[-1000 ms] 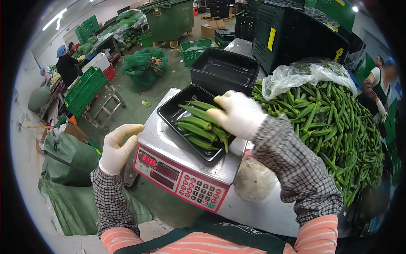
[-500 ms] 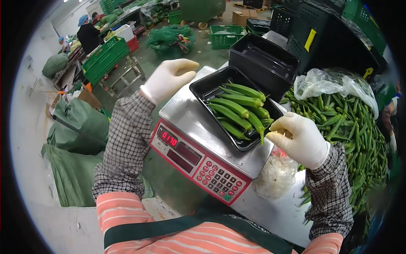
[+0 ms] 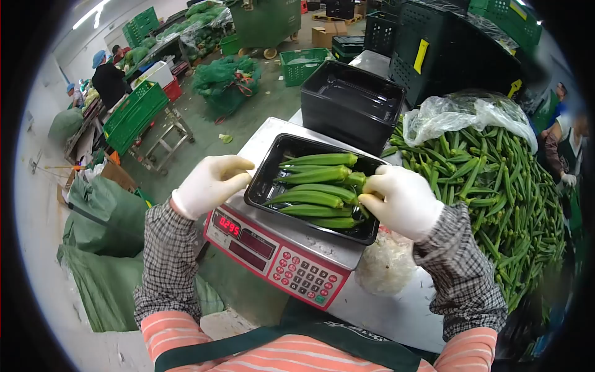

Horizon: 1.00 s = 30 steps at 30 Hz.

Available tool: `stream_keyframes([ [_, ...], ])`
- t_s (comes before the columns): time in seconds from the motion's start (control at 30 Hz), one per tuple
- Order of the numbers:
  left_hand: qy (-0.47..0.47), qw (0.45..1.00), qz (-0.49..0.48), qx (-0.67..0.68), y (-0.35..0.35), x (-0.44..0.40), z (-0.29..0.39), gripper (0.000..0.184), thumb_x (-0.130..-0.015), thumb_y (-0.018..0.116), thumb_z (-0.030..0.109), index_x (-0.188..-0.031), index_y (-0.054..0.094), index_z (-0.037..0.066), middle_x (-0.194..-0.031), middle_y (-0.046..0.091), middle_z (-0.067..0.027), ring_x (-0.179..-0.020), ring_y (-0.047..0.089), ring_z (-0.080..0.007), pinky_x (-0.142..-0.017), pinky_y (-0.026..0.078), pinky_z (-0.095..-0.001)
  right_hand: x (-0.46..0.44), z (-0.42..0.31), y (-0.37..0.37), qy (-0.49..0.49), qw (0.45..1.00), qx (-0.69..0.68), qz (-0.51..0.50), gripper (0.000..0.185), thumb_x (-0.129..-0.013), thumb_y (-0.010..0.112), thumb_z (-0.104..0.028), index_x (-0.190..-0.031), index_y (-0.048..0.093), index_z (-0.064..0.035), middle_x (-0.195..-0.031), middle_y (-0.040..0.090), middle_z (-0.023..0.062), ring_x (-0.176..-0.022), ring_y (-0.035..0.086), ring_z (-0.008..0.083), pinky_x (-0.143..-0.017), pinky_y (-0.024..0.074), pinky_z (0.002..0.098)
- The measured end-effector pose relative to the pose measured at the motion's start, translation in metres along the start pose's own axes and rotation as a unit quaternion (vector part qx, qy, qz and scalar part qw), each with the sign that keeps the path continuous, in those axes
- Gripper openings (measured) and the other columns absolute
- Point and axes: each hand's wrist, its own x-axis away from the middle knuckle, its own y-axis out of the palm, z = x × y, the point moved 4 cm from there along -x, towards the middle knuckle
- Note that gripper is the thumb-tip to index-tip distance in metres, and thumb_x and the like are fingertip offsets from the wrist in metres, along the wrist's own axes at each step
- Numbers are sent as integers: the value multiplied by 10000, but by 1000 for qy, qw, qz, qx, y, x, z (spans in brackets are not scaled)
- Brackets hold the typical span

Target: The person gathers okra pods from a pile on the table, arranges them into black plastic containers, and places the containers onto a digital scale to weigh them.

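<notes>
Two gloved hands flank the black tray [image 3: 266, 185] in the head view, with both forearms rising from the lower edge and wrists turned inward. The left hand [image 3: 209, 186] stands just beside the tray's left rim, thumb and forefinger spread a little, with nothing between them. The right hand [image 3: 403, 201] reaches over the right rim, its fingers curled down at the stem ends of the okra [image 3: 310, 193]; whether they pinch a pod cannot be told. The pods lie roughly side by side inside the tray, which sits askew on the scale [image 3: 263, 255]. Strips of metal plate show along the tray's left and near edges. Beyond the far rim, stacked trays [image 3: 338, 118] hem the space; a bagged bundle [image 3: 385, 263] lies by the scale's right edge, below the right hand. Floor [image 3: 204, 139] opens to the left.
</notes>
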Motion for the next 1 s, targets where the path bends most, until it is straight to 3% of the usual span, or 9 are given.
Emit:
stream_keyframes([
  [0.17,119,989,83,31,-3,-2,16,302,-881,554,64,-1162,539,-45,-1050,615,-111,-1007,568,-149,-911,428,-280,37,40,-7,141,981,-132,-3,225,-812,640,-241,-793,659,-18,-730,597,136,-668,600,282,-622,482,352],
  [0.3,223,974,21,-47,25,-18,48,304,-902,507,51,-1192,521,-39,-1138,581,-113,-1064,532,-158,-933,397,-272,49,29,12,154,956,-232,-91,313,-872,575,-308,-909,646,-5,-788,638,171,-720,622,284,-673,488,347],
  [0.47,287,940,-43,-180,45,-43,69,386,-931,469,121,-1286,430,-24,-1283,459,-194,-1192,451,-249,-1009,329,-318,45,27,30,233,885,-389,-101,390,-909,520,-332,-987,610,39,-774,600,44,-711,559,90,-631,450,237],
  [0.6,371,867,-140,-302,94,-41,63,590,-873,528,112,-1382,262,-23,-1405,305,-222,-1337,258,-335,-1105,197,-397,42,35,59,237,918,-313,-50,525,-793,537,-509,-844,641,3,-777,640,168,-742,619,252,-692,471,374],
  [0.73,322,887,-211,-255,98,-30,94,642,-779,539,14,-1366,288,-41,-1379,340,-223,-1310,309,-329,-1088,235,-371,54,31,60,259,852,-453,41,386,-766,536,-340,-783,623,35,-720,625,195,-619,609,303,-611,490,399],
  [0.8,257,926,-179,-212,98,-27,110,592,-803,531,27,-1353,325,-52,-1377,367,-204,-1314,320,-288,-1091,211,-358,86,35,49,336,774,-530,86,279,-768,556,-243,-739,598,32,-665,603,171,-590,600,233,-575,478,363],
  [0.83,275,923,-147,-224,96,-29,119,568,-825,530,50,-1348,337,-57,-1381,374,-199,-1315,322,-277,-1095,200,-356,101,47,46,326,833,-438,84,298,-824,565,-272,-812,594,25,-695,582,65,-662,546,127,-581,455,293],
  [0.9,292,948,-118,-43,92,-43,115,541,-869,517,109,-1350,337,-62,-1391,375,-190,-1320,318,-267,-1101,177,-358,149,63,47,331,777,-519,131,309,-827,564,-283,-884,598,19,-745,588,63,-717,548,129,-610,459,293],
  [1.0,315,943,-81,-70,92,-74,120,517,-909,490,152,-1358,332,-49,-1412,354,-171,-1332,297,-249,-1103,170,-342,244,75,21,393,642,-612,241,358,-837,579,-282,-1037,596,15,-881,601,64,-732,557,131,-638,465,272],
])
